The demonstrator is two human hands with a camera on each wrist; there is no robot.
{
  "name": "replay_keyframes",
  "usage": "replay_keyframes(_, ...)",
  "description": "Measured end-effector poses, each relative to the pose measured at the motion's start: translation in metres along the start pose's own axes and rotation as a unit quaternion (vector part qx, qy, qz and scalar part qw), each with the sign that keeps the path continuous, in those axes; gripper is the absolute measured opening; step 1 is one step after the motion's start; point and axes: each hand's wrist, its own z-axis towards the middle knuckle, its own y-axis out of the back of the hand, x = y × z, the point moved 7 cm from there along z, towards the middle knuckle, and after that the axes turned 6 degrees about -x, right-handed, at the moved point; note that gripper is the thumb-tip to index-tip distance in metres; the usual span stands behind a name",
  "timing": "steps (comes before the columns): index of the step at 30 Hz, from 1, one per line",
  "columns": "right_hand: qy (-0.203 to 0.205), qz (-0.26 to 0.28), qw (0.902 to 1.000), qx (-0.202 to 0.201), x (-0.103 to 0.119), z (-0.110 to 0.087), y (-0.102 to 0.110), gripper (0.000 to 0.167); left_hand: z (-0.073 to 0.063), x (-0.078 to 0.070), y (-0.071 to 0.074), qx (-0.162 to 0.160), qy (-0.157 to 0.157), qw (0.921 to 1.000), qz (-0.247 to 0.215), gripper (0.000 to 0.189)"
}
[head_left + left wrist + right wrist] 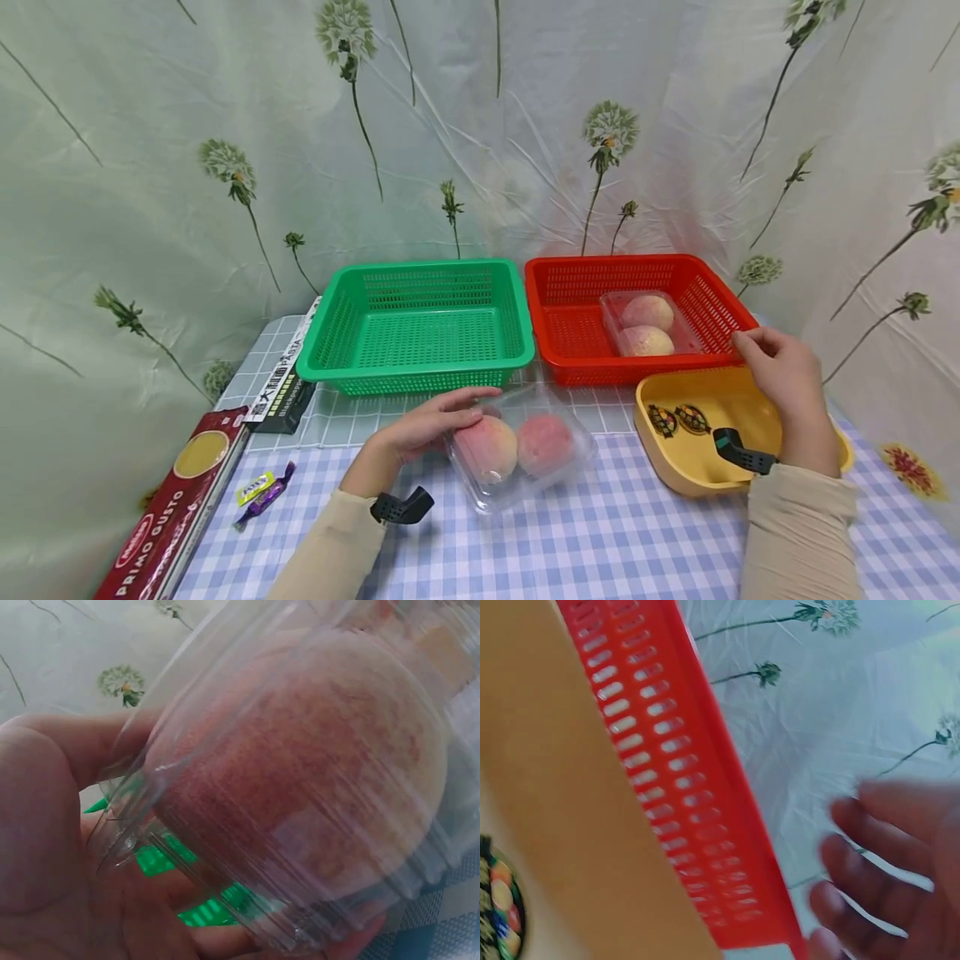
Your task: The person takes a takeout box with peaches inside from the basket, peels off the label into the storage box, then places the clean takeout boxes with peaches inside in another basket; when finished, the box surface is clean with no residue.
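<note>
A clear plastic box [517, 498] with two peaches, a paler peach [487, 450] and a redder peach [545, 444], is tilted above the front of the table. My left hand [423, 423] grips its left side; the left wrist view shows the thumb and fingers around the plastic [300, 787]. By the front right corner of the red basket [600, 367] is my right hand [787, 375]. In the right wrist view its loosely bent fingers [847, 859] hold nothing and stand apart from the basket wall [727, 825]. Another clear box of peaches [647, 325] lies inside the red basket.
Left of the red basket stands a green basket [420, 371]. A yellow tub [720, 392] with two dark round items [692, 419] sits below my right hand. Pasta boxes [180, 492] line the left edge, near a purple candy [266, 497] and a yellow candy [256, 488].
</note>
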Motion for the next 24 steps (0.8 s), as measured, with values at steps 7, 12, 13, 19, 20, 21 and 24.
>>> replay_keyframes(7, -0.103, 0.081, 0.9879, -0.083, -0.014, 0.005, -0.001, 0.049, -0.004, -0.002, 0.002, -0.017, 0.019, 0.9983, -0.052, 0.049)
replay_keyframes(12, -0.073, 0.077, 0.9931, -0.050, -0.015, 0.006, -0.008, 0.054, -0.008, -0.008, 0.001, -0.019, 0.017, 0.9979, -0.059, 0.050)
replay_keyframes(13, -0.066, 0.075, 0.9944, -0.034, -0.015, 0.006, -0.010, 0.057, -0.009, -0.010, 0.001, -0.019, 0.014, 0.9979, -0.061, 0.051)
replay_keyframes(19, -0.042, 0.102, 0.9926, 0.050, -0.016, 0.006, -0.024, 0.071, -0.011, -0.027, -0.005, -0.016, -0.017, 0.9940, -0.107, 0.050)
replay_keyframes(20, -0.043, 0.108, 0.9917, 0.055, -0.016, 0.007, -0.025, 0.072, -0.011, -0.030, -0.007, -0.017, -0.020, 0.9927, -0.118, 0.050)
replay_keyframes(21, -0.043, 0.111, 0.9912, 0.057, -0.016, 0.006, -0.026, 0.073, -0.010, -0.032, -0.008, -0.019, -0.021, 0.9912, -0.129, 0.050)
replay_keyframes(24, -0.044, 0.097, 0.9919, 0.069, -0.017, 0.006, -0.028, 0.074, -0.009, -0.037, -0.010, -0.039, -0.015, 0.9874, -0.153, 0.049)
